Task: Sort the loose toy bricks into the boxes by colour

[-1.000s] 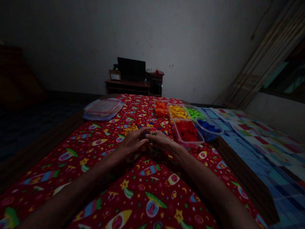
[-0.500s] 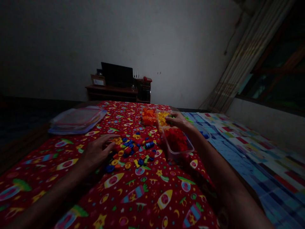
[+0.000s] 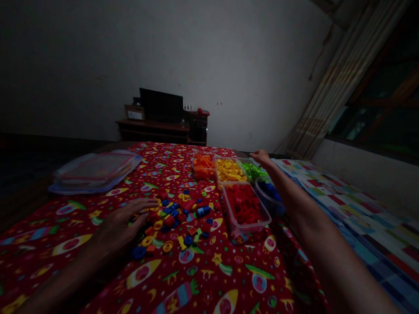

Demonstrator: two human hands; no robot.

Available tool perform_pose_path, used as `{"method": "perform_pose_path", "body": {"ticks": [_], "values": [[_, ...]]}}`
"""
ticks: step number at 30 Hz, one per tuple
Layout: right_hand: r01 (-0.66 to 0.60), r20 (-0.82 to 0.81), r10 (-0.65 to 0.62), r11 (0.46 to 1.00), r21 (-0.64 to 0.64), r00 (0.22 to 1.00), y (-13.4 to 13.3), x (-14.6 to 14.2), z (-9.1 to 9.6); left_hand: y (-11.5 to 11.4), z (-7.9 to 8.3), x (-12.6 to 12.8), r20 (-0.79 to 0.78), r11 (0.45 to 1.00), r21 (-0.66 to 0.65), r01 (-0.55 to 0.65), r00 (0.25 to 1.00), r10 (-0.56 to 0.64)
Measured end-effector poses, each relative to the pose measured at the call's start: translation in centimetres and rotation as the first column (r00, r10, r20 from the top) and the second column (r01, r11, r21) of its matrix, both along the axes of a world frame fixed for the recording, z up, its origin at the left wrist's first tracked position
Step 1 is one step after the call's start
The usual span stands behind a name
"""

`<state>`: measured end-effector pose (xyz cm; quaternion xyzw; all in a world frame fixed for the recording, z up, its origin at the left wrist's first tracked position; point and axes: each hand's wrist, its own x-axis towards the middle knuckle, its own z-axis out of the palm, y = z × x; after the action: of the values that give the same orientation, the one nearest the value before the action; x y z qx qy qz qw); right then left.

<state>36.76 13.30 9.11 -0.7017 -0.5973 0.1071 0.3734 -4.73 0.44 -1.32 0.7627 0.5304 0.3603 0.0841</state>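
Note:
My left hand (image 3: 122,222) lies flat on the red patterned cloth (image 3: 209,279), fingers stretched toward a pile of small mixed-colour plastic pieces (image 3: 178,216). My right hand (image 3: 261,157) reaches far out over the tub of green pieces (image 3: 252,170); its fingers look curled, and what they hold, if anything, is too dark to make out. Near that arm sit tubs of red pieces (image 3: 245,204), yellow pieces (image 3: 230,170), orange pieces (image 3: 203,165) and blue pieces (image 3: 269,192).
Stacked clear lids (image 3: 94,170) lie at the left of the cloth. A checked cloth (image 3: 347,200) covers the surface to the right. A dark screen on a low wooden cabinet (image 3: 162,120) stands against the far wall. Curtains hang at the right.
Both hands were together over the pile a second ago. My right hand then went out past the yellow tub to the green tub. My left hand stayed by the pile.

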Motion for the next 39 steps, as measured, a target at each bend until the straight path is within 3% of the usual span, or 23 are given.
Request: {"method": "perform_pose_path", "body": {"ticks": [3, 6, 8, 11, 13, 15, 19, 23, 27, 30, 34, 39], "values": [[0.004, -0.136, -0.006, 1.000, -0.016, 0.991, 0.2, -1.2, 1.5, 0.7, -0.4, -0.5, -0.011, 0.999, 0.028, 0.044, 0.999, -0.043], [-0.185, -0.311, 0.191, 0.982, 0.047, 0.931, -1.7, -3.3, 2.7, 1.0, -0.3, -0.9, -0.021, 0.998, 0.038, 0.040, 0.999, -0.039], [-0.364, -0.362, 0.374, 0.926, 0.098, 0.854, -4.0, -5.3, 2.7, 0.9, 0.1, -1.1, -0.035, 0.999, 0.036, 0.024, 0.999, -0.023], [-0.597, -0.353, 0.589, 0.796, 0.099, 0.727, -8.4, -8.9, 1.4, 0.8, 1.0, -1.4, -0.053, 0.999, 0.035, 0.016, 0.998, -0.014], [-0.704, -0.254, 0.689, 0.709, 0.042, 0.679, -11.2, -11.4, 0.0, 1.0, 1.3, -1.9, -0.053, 0.999, 0.016, 0.029, 0.998, -0.028], [-0.742, -0.064, 0.740, 0.667, -0.067, 0.670, -13.6, -13.4, -1.5, 1.2, 1.3, -2.4, -0.058, 0.998, -0.027, 0.053, 0.997, -0.055], [-0.633, 0.349, 0.687, 0.725, -0.270, 0.638, -16.3, -15.3, -3.8, 1.3, 1.2, -2.9, -0.163, 0.977, -0.188, 0.103, 0.977, -0.134], [-0.522, 0.523, 0.624, 0.778, -0.348, 0.581, -17.2, -14.7, -6.1, 0.6, 1.4, -2.6, -0.273, 0.957, -0.258, 0.130, 0.941, -0.201], [-0.671, 0.601, 0.632, 0.713, -0.203, 0.490, -18.0, -14.1, -9.5, -0.2, 1.6, -2.2, -0.261, 0.923, -0.350, 0.161, 0.929, -0.261], [-0.718, 0.640, 0.605, 0.686, -0.116, 0.474, -18.2, -14.7, -11.5, -0.8, 1.4, -1.9, -0.252, 0.884, -0.435, 0.170, 0.920, -0.301], [-0.717, 0.628, 0.605, 0.689, -0.104, 0.490, -17.8, -15.8, -11.5, -1.0, 1.0, -1.7, -0.317, 0.908, -0.395, 0.139, 0.907, -0.277], [-0.655, 0.475, 0.661, 0.726, -0.209, 0.581, -15.9, -16.3, -9.1, -0.5, 1.1, -1.5, -0.339, 0.943, -0.309, 0.126, 0.911, -0.233]]}}
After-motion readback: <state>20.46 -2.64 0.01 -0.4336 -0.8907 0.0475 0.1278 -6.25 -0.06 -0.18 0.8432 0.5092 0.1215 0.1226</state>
